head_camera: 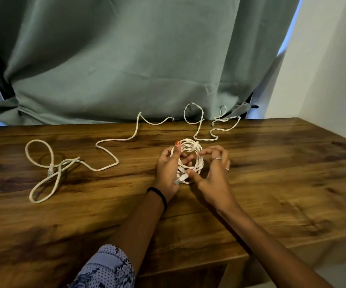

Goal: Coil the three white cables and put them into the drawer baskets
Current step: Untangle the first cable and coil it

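Observation:
A white cable wound into a small coil (195, 151) rests on the wooden table (272, 183) between my hands. My left hand (167, 173) grips the coil's left side, with its plug end sticking out below near the palm. My right hand (213, 171) has its thumb pressed on the coil's lower edge and its fingers spread over the right side. A long loose white cable (105, 142) snakes across the table's left half. A shorter twisted white cable (205, 129) lies tangled at the back, just beyond the coil.
A green curtain (126, 59) hangs right behind the table's back edge. A white wall (334, 80) stands to the right. The table's front edge shows at the lower right, with an open gap below it. No drawer baskets are in view.

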